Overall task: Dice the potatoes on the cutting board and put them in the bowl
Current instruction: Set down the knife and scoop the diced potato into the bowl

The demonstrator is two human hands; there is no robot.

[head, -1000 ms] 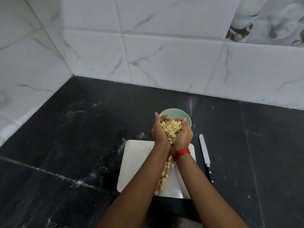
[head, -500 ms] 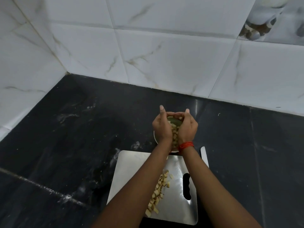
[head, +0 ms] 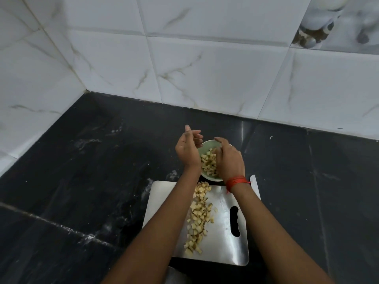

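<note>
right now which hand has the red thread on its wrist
The right hand, palm down over the green bowl of potato dice; the left hand beside it has a bare wrist.

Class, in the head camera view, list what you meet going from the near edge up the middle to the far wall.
Cutting board → diced potatoes left on it → green bowl holding more dice → black countertop → white tiled wall.

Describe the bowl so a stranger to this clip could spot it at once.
A black counter meets a white tiled wall; on it lies a metal cutting board. Just beyond the board's far edge sits the bowl, between the left hand and right hand. It is the only round, pale green thing, holding diced potato.
</note>
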